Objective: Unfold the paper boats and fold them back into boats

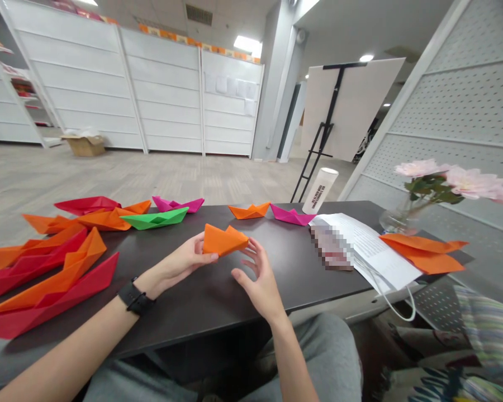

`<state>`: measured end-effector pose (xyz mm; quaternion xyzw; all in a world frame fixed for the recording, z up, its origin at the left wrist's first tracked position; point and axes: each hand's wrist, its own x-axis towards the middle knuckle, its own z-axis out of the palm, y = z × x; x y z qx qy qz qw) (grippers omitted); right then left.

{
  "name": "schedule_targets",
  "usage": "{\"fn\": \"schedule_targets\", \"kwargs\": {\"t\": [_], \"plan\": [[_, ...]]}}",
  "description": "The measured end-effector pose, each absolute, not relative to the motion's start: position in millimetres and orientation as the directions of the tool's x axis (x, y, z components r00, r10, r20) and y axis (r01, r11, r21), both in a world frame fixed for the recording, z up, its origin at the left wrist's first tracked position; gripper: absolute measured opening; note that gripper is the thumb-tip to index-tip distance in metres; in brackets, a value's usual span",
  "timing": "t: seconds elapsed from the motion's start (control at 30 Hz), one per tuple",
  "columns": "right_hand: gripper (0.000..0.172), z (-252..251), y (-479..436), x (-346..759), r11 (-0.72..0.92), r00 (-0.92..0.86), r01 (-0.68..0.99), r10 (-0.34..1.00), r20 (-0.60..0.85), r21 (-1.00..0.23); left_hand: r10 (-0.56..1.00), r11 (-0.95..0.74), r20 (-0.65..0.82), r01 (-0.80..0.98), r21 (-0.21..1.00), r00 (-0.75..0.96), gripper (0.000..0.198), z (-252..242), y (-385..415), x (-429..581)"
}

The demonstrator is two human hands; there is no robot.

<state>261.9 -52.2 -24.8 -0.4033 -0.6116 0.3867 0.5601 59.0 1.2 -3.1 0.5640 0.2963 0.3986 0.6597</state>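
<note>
An orange folded paper boat [224,240] is held above the dark table in front of me. My left hand [188,257] pinches its left end, thumb in front and fingers behind. At the boat's right end, the fingertips of my right hand [257,276] touch or nearly touch the paper, with thumb and fingers spread apart. Beyond it on the table stand an orange paper boat [250,211] and a magenta paper boat [292,215]. To the left are a green paper boat [156,218] and several red and orange ones, such as the front red boat [62,298].
Printed sheets [366,251] lie on the table's right side with a white cable and a blurred-out item. Folded orange paper [425,251] rests near a glass vase [400,219] of pink flowers. A white cylinder [321,190] stands at the far edge.
</note>
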Motion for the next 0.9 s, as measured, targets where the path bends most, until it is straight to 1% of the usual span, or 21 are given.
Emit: {"fn": "schedule_targets", "kwargs": {"t": [0.07,0.1,0.17,0.23,0.3,0.37,0.43,0.5,0.57,0.6,0.63,0.67,0.73,0.77,0.83,0.9], "plan": [[0.060,-24,-51,251,0.311,0.000,0.053,0.950,0.312,-0.949,0.854,0.011,0.081,-0.174,0.985,0.514,0.058,-5,0,62],[0.058,-23,-50,247,0.299,0.018,0.065,0.953,0.301,-0.952,0.856,-0.021,0.099,-0.158,0.987,0.508,0.059,-6,0,64],[0.061,-21,-49,242,0.305,0.042,0.119,0.949,0.312,-0.945,0.863,-0.087,0.134,-0.118,0.989,0.488,0.059,-7,1,66],[0.067,-20,-48,240,0.306,0.047,0.150,0.948,0.316,-0.940,0.864,-0.145,0.151,-0.050,0.988,0.481,0.053,-6,0,67],[0.072,-21,-47,240,0.289,-0.010,0.135,0.957,0.290,-0.948,0.849,-0.198,0.157,0.027,0.980,0.505,0.048,-5,-1,69],[0.071,-22,-48,238,0.278,-0.087,0.125,0.959,0.268,-0.953,0.819,-0.236,0.169,0.055,0.970,0.548,0.047,-6,-2,71],[0.066,-23,-49,236,0.290,-0.127,0.162,0.954,0.271,-0.943,0.810,-0.256,0.194,0.036,0.966,0.554,0.047,-10,-2,74],[0.057,-22,-50,234,0.319,-0.112,0.202,0.947,0.302,-0.926,0.844,-0.306,0.248,0.049,0.951,0.476,0.052,-16,-1,76],[0.048,-21,-51,233,0.342,-0.069,0.211,0.940,0.335,-0.916,0.872,-0.419,0.352,0.148,0.896,0.341,0.059,-20,-1,76],[0.044,-20,-51,232,0.345,-0.046,0.208,0.938,0.344,-0.915,0.865,-0.481,0.418,0.223,0.848,0.277,0.059,-20,-2,76],[0.039,-19,-51,231,0.339,-0.024,0.208,0.940,0.341,-0.918,0.844,-0.535,0.483,0.300,0.790,0.231,0.052,-17,-4,76],[0.035,-19,-51,231,0.325,-0.004,0.214,0.943,0.332,-0.921,0.816,-0.577,0.538,0.367,0.729,0.213,0.039,-14,-6,76],[0.030,-19,-52,229,0.299,0.019,0.236,0.950,0.312,-0.925,0.764,-0.642,0.582,0.422,0.640,0.280,0.013,-4,-13,75],[0.028,-19,-53,228,0.296,0.015,0.245,0.951,0.309,-0.923,0.745,-0.667,0.570,0.409,0.622,0.347,0.008,1,-17,76],[0.027,-19,-55,228,0.309,-0.028,0.237,0.950,0.311,-0.921,0.707,-0.696,0.521,0.340,0.633,0.478,0.008,9,-23,76],[0.033,-19,-57,230,0.346,-0.098,0.231,0.938,0.332,-0.909,0.696,-0.681,0.485,0.273,0.680,0.529,0.014,12,-25,75]]}}
